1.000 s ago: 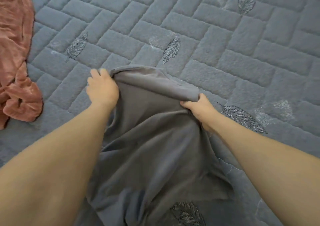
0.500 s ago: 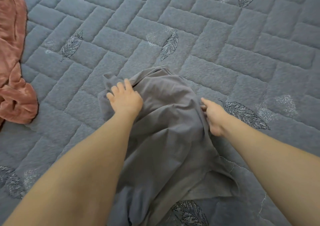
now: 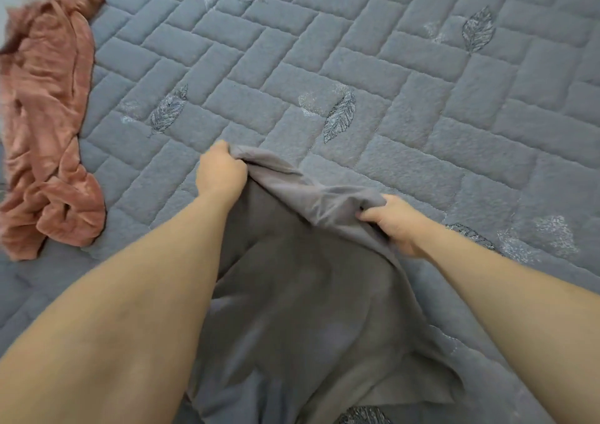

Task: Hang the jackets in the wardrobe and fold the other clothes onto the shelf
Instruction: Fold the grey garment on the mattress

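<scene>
Left hand (image 3: 220, 172) and right hand (image 3: 394, 220) each clenched on the far edge of the grey garment (image 3: 302, 293) on the quilted bed (image 3: 422, 115); uneven pull likely to skew the fold.

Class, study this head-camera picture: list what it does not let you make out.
- Grey garment: its type; lower part cut off by the bottom edge, sides hidden under both forearms.
- Left hand and right hand: fingertips buried in the fabric.
- Pink garment: crumpled, cut by the left edge.
- Wardrobe, shelf: outside the view.
</scene>
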